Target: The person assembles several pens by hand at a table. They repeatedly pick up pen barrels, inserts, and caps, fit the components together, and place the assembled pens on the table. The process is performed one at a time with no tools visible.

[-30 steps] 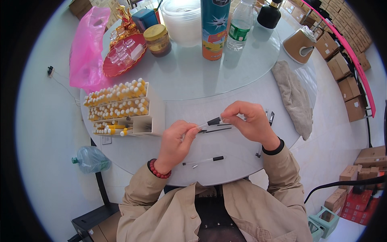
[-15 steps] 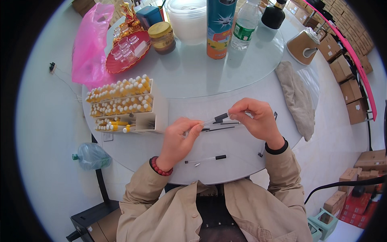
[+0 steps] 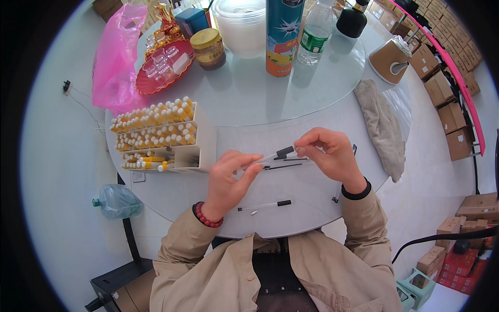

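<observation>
A clear-barrelled pen with a black grip (image 3: 284, 152) is held slantwise above the table between my two hands. My left hand (image 3: 228, 179) has the clear barrel between thumb and index finger, a small gap showing between the fingertips. At the black end, my right hand (image 3: 328, 156) pinches the pen's tip with thumb and index finger; the tip itself is hidden. Beneath lie thin dark refills (image 3: 283, 166), partly covered by my hands. Nearer to me rests another clear pen (image 3: 267, 205) with a black grip, and a small silvery piece (image 3: 254, 212) beside it.
To the left stands a cream compartment box (image 3: 207, 140) with several white-tipped yellow sticks. Across the glass turntable (image 3: 239, 112) are a red tray (image 3: 143, 86), a jar (image 3: 209, 49), a spray can (image 3: 283, 41) and a water bottle (image 3: 313, 39). A grey cloth (image 3: 382, 130) lies right.
My left thumb and index finger have parted slightly around the barrel, and the left hand has shifted a little to the left. My right hand stays almost still at the pen's tip.
</observation>
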### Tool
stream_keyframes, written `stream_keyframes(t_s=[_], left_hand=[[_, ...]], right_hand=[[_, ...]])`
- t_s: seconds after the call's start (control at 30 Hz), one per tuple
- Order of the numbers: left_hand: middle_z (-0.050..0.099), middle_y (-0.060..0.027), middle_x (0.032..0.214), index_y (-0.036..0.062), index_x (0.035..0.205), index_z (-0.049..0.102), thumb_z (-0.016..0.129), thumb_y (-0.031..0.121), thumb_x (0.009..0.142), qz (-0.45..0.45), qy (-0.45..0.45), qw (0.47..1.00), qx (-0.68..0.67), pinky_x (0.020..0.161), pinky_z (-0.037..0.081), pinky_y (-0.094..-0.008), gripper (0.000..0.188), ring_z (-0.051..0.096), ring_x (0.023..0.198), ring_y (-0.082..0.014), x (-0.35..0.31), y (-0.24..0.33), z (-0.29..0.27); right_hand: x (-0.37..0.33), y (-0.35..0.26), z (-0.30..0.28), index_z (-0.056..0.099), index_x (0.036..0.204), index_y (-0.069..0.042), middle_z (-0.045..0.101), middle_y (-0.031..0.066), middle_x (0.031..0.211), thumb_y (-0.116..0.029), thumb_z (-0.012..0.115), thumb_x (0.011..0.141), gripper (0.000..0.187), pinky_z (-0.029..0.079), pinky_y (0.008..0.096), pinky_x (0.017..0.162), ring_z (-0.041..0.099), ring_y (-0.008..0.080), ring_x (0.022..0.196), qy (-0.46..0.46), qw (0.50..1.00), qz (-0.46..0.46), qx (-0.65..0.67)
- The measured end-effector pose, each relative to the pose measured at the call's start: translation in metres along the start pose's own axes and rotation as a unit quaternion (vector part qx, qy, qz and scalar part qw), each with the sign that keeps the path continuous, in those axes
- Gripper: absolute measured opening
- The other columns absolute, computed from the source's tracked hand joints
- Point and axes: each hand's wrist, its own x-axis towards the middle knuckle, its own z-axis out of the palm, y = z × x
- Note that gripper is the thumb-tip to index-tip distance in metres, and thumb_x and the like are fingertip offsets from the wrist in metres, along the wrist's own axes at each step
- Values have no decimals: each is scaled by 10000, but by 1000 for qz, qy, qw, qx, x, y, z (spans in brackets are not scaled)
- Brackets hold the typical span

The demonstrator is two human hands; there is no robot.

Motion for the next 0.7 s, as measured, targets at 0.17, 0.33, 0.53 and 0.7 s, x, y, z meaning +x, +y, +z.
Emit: stream_keyframes(t_s=[0.17,0.33,0.53,0.7], left_hand=[[652,-38,801,28,975,716,731,96,863,-49,-4,997,-63,593,406,-248,132,551,696,-107,-1,-3,1],[619,-2,845,1,996,701,728,63,871,-34,-34,995,-84,642,409,-206,142,516,720,-61,-2,-3,1],[646,-46,840,14,965,711,756,48,831,-37,-12,994,-99,611,433,-236,145,562,708,-94,-3,-2,1],[637,-58,832,15,953,712,763,23,814,-4,7,998,-58,616,450,-251,148,577,711,-112,-5,-1,2]], right_hand=[[0,1,1,667,1001,27,699,68,926,38,673,869,133,534,236,751,672,117,842,16,999,-35,23],[1,5,-1,648,1040,36,650,70,1003,47,656,889,151,535,237,777,649,118,891,-33,986,-27,159],[3,10,2,641,1030,49,641,80,980,63,646,890,141,548,238,777,650,121,874,-55,978,-29,198],[0,11,4,640,1012,58,647,81,967,45,641,898,115,553,240,767,658,120,848,-31,983,-1,181]])
